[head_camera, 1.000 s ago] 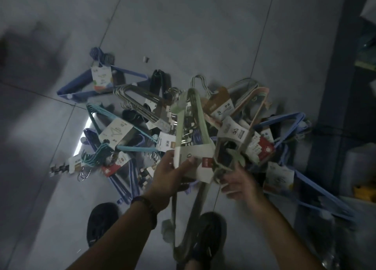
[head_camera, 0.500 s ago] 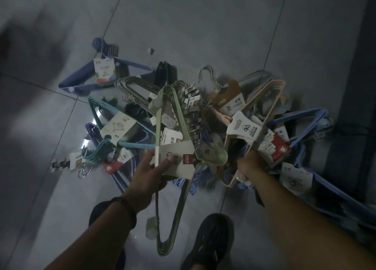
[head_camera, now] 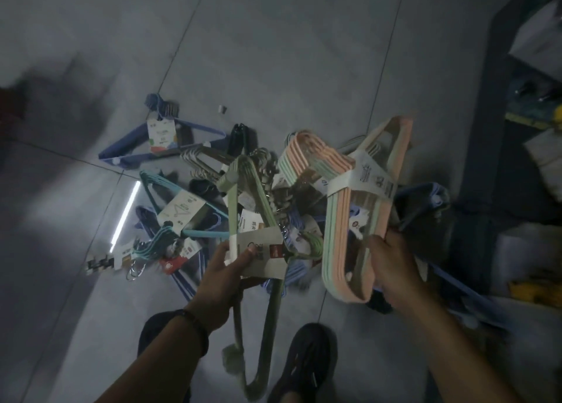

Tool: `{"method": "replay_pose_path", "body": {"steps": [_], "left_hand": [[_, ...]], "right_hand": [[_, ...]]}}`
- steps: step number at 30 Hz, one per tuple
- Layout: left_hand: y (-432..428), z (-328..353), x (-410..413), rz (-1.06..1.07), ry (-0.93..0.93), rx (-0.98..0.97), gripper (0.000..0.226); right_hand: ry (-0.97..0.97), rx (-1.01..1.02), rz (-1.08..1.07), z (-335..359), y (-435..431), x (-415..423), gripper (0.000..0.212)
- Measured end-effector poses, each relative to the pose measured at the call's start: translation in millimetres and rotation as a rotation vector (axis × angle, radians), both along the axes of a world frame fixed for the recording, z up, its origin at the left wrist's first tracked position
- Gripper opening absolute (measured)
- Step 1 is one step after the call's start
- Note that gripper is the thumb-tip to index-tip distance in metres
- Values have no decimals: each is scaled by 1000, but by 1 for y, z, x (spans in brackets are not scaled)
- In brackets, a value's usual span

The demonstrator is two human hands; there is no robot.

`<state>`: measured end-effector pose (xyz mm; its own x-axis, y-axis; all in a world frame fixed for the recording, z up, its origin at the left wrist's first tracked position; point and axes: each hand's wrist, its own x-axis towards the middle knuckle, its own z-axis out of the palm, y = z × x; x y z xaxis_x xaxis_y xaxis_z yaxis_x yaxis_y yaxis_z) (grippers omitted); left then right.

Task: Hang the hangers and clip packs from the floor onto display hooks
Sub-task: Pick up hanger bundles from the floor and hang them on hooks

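A tangled pile of hanger packs and clip packs lies on the grey tiled floor in front of my feet. My left hand grips a pack of pale green hangers by its white paper sleeve, lifted above the pile. My right hand holds a pink and mint hanger pack with a white band, raised off the floor. Among the packs on the floor are a dark blue hanger pack, a teal hanger pack and a small clip pack at the left.
My two dark shoes stand just below the pile. Dark shelving with boxes runs along the right edge. More blue hangers lie near the shelf base. A small loose piece sits on the tile beyond the pile.
My right hand has taken the pink and mint hanger pack out of the pile and lifted it. My left hand keeps its hold on the green pack.
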<state>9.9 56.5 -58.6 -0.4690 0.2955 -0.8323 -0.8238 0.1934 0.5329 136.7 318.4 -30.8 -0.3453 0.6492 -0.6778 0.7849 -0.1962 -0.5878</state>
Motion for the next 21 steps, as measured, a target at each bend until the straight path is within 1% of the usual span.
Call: {"method": "replay_pose_path", "body": {"steps": [1,4,6,7,8,9,10,11,13,15,16,17,18,19,20,21], "left_hand": [[5,13,-2,-2,3,14,41],[18,56,-5,-2,-5,43,45],[22,89,-4,38,-81,114,47],[21,108,-2,50,-130,155,47],[20,128,-1,51,-169,181,47],[19,150,0,39,-192,184,49],[18,171,1,25,-196,170,52],[17,193,1,17,-185,155,55],[22,246,-5,6,-129,137,60],[32,303,-10,-15,-31,163,62],[37,332,-13,-31,15,192,64],[41,360,-16,-43,58,222,63],[44,387,-19,-53,93,257,63],[47,413,-23,-74,118,293,63],[49,438,-27,-109,136,330,64],[51,464,-31,-148,142,369,64]], "right_hand": [[4,-21,7,18,-12,2,28],[-69,-2,49,70,-50,7,15],[-85,-40,97,110,-76,9,17],[-72,-26,161,130,-88,11,15],[-43,22,239,153,-97,13,9],[2,163,341,179,-103,14,7],[29,294,473,205,-105,13,17],[-1,349,572,231,-109,12,22],[-8,609,731,291,-111,7,9],[-16,719,808,347,-111,6,11],[-43,696,788,378,-111,4,10],[-46,688,808,407,-113,5,20],[2,638,757,440,-115,5,30],[60,611,619,469,-116,2,38],[64,579,441,495,-118,1,48],[46,623,353,523,-118,-1,60]]}}
